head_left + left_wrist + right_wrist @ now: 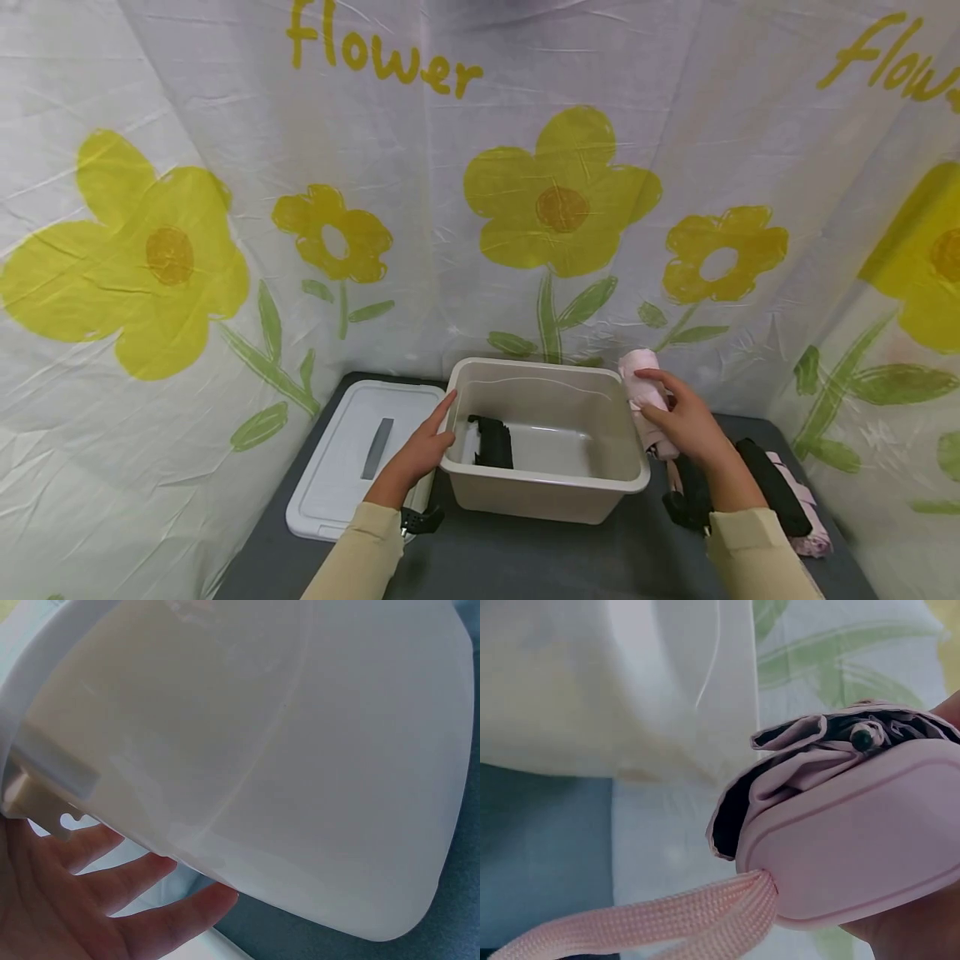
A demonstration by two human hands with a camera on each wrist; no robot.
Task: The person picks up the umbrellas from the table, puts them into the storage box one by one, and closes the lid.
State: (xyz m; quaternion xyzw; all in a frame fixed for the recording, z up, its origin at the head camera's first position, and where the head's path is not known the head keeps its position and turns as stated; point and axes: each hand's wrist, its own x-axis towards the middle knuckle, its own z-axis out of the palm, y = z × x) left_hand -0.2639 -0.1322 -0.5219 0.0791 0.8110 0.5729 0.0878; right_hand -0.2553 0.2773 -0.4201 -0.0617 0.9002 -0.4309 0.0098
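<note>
A beige plastic storage box (543, 482) stands on the table. Inside it, at the left, lies a black folded umbrella (493, 443). My left hand (420, 454) holds the box's left rim, index finger and thumb at the edge; in the left wrist view the other fingers (176, 919) touch the outer wall below a handle. My right hand (686, 417) grips a pink folded umbrella (647, 408) tilted beside the box's right rim. The right wrist view shows its flat pink end (862, 832) and pink woven strap (660, 907); most of that hand is hidden.
A pale lid (337, 467) with a grey handle lies left of the box. On the right, near my forearm, lie black folded umbrellas (772, 487) and a pink one (813, 533). A flower-printed curtain (420, 250) hangs behind the dark table (540, 558).
</note>
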